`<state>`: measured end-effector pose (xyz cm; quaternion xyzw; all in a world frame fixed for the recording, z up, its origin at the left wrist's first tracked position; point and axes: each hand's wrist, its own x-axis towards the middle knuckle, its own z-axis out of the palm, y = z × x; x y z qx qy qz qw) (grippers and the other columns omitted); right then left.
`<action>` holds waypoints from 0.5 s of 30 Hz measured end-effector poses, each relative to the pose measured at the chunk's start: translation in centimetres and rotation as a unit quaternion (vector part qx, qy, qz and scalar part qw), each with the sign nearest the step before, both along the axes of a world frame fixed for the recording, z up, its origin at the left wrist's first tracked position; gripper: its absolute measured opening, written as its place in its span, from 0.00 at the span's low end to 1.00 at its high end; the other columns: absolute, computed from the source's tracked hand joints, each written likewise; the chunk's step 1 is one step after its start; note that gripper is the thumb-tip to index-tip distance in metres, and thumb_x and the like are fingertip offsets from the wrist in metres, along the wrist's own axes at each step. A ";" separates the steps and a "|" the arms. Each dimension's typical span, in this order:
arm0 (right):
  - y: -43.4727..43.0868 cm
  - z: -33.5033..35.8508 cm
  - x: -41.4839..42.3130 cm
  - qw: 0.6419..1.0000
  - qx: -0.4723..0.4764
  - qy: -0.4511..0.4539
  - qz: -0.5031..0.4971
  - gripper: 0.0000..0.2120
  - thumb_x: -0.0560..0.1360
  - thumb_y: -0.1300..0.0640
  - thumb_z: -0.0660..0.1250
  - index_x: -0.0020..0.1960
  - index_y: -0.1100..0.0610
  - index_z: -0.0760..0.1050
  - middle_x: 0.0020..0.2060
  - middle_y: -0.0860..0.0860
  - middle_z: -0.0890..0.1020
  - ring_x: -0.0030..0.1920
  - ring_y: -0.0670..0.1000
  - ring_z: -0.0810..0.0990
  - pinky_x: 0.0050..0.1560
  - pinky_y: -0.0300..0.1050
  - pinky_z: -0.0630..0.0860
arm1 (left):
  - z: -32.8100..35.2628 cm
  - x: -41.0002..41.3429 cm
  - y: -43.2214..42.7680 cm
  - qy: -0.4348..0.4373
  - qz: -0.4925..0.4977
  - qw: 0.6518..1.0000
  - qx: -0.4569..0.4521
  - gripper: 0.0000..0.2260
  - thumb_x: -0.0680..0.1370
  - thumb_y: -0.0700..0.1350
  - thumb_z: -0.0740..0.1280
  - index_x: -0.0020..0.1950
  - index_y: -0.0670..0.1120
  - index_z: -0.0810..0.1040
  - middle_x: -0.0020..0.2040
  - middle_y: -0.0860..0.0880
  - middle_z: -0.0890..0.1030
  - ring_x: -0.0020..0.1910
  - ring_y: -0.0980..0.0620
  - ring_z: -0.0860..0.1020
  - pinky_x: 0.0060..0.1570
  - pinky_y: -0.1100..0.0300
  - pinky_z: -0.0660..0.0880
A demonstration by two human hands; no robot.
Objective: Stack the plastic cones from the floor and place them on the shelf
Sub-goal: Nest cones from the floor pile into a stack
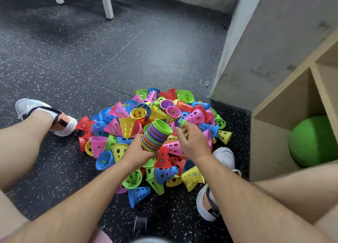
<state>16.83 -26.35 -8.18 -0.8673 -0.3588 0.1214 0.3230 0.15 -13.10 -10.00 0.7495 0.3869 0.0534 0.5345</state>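
We judge the step in hand to be feeding another loose cone into the stack, with most of the work left to do. To do it well we should hold the stack steady and tilted, as it is now, with its open green mouth turned toward the working hand. Each picked cone should go in narrow tip first and be pressed home until the rims sit flush; a crooked one would probably jam those that follow. Our left hand grips the stack near its lower end, wrapped around it from the side. Our right hand hangs just beside the stack's mouth, above the pile of loose cones. Its fingers are bent and narrowly spread, and their tips touch a green cone; we cannot tell whether they have closed on it. The pile lies on the floor between our feet, reaching to the foot of the wall. The shelf stands just to the right of the pile, and a green ball sits in its lower compartment.
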 end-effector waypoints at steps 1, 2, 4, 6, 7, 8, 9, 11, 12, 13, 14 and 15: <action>-0.5 -0.2 0.3 0.999 -0.005 0.007 -0.031 0.16 0.82 0.41 0.58 0.54 0.52 0.76 0.46 0.47 0.77 0.46 0.49 0.76 0.46 0.48 0.74 | 0.1 0.0 -0.1 0.002 -0.008 1.000 0.000 0.25 0.69 0.38 0.81 0.58 0.50 0.70 0.48 0.46 0.81 0.44 0.51 0.81 0.46 0.54 0.80; -0.8 -0.4 0.7 0.998 -0.012 0.012 -0.063 0.15 0.82 0.42 0.58 0.52 0.53 0.76 0.44 0.47 0.77 0.45 0.49 0.76 0.44 0.48 0.73 | 0.0 0.1 -0.2 0.005 -0.013 1.000 -0.001 0.27 0.69 0.40 0.82 0.60 0.49 0.70 0.49 0.46 0.81 0.46 0.50 0.81 0.49 0.51 0.81; -1.2 -0.9 1.3 0.990 -0.034 0.028 -0.137 0.15 0.82 0.45 0.59 0.46 0.54 0.76 0.40 0.48 0.78 0.43 0.52 0.77 0.41 0.48 0.73 | -0.1 0.1 -0.2 0.011 -0.016 1.000 -0.004 0.29 0.69 0.43 0.82 0.63 0.48 0.70 0.50 0.47 0.81 0.47 0.50 0.82 0.51 0.49 0.81; -1.1 -1.5 1.7 0.973 -0.064 0.076 -0.207 0.18 0.81 0.45 0.61 0.37 0.55 0.74 0.33 0.49 0.77 0.39 0.54 0.77 0.37 0.46 0.70 | -0.2 0.2 -0.2 0.016 -0.017 1.000 -0.002 0.30 0.68 0.46 0.83 0.63 0.49 0.70 0.50 0.48 0.81 0.47 0.51 0.82 0.51 0.49 0.81; -0.9 -1.8 1.7 0.964 -0.073 0.105 -0.233 0.21 0.80 0.44 0.61 0.33 0.55 0.72 0.30 0.50 0.76 0.38 0.55 0.77 0.37 0.46 0.69 | -0.2 0.3 -0.3 0.018 -0.019 1.000 -0.001 0.30 0.68 0.46 0.83 0.64 0.50 0.70 0.50 0.49 0.81 0.47 0.52 0.82 0.51 0.49 0.81; -0.7 -2.0 1.8 0.956 -0.079 0.128 -0.253 0.23 0.80 0.44 0.62 0.31 0.55 0.70 0.29 0.50 0.75 0.36 0.56 0.76 0.37 0.45 0.69 | -0.2 0.4 -0.3 0.017 -0.019 1.000 0.000 0.30 0.68 0.46 0.82 0.64 0.50 0.70 0.50 0.49 0.81 0.48 0.52 0.82 0.51 0.49 0.81; -0.4 -1.9 1.8 0.949 -0.084 0.147 -0.267 0.24 0.80 0.44 0.63 0.30 0.56 0.70 0.28 0.50 0.74 0.37 0.56 0.76 0.38 0.45 0.70 | -0.2 0.4 -0.3 0.016 -0.020 1.000 0.000 0.30 0.68 0.46 0.82 0.64 0.50 0.70 0.50 0.50 0.81 0.48 0.52 0.82 0.52 0.49 0.81; 0.3 -1.7 2.0 0.933 -0.095 0.181 -0.295 0.23 0.80 0.45 0.64 0.32 0.57 0.68 0.29 0.51 0.72 0.40 0.56 0.75 0.46 0.48 0.75 | -0.3 0.4 -0.2 0.019 -0.020 1.000 0.001 0.30 0.68 0.47 0.83 0.64 0.50 0.70 0.50 0.50 0.81 0.48 0.52 0.82 0.52 0.48 0.81; 0.6 -1.6 2.0 0.924 -0.096 0.200 -0.311 0.22 0.80 0.46 0.65 0.34 0.58 0.68 0.31 0.51 0.71 0.42 0.55 0.74 0.49 0.49 0.75 | -0.3 0.3 -0.2 0.019 -0.019 1.000 0.001 0.30 0.68 0.47 0.83 0.63 0.50 0.70 0.50 0.50 0.81 0.48 0.51 0.82 0.52 0.48 0.81; 0.9 -1.5 2.1 0.915 -0.090 0.219 -0.325 0.21 0.80 0.46 0.66 0.36 0.60 0.69 0.32 0.51 0.71 0.43 0.55 0.74 0.50 0.49 0.75 | -0.3 0.3 -0.2 0.018 -0.018 1.000 0.003 0.30 0.68 0.47 0.83 0.63 0.50 0.70 0.50 0.49 0.81 0.48 0.51 0.82 0.52 0.48 0.81; 1.0 -1.7 2.3 0.908 -0.079 0.238 -0.335 0.20 0.80 0.46 0.66 0.39 0.61 0.71 0.33 0.51 0.73 0.43 0.55 0.74 0.47 0.47 0.74 | -0.3 0.3 -0.2 0.016 -0.016 1.000 0.003 0.30 0.68 0.46 0.83 0.63 0.49 0.71 0.50 0.49 0.81 0.48 0.51 0.82 0.51 0.48 0.81; 1.1 -1.7 2.3 0.904 -0.069 0.251 -0.338 0.18 0.80 0.46 0.66 0.42 0.61 0.74 0.34 0.51 0.74 0.42 0.54 0.74 0.45 0.46 0.72 | -0.3 0.2 -0.2 0.013 -0.015 1.000 0.004 0.30 0.68 0.46 0.83 0.63 0.49 0.71 0.50 0.49 0.81 0.48 0.51 0.82 0.51 0.50 0.81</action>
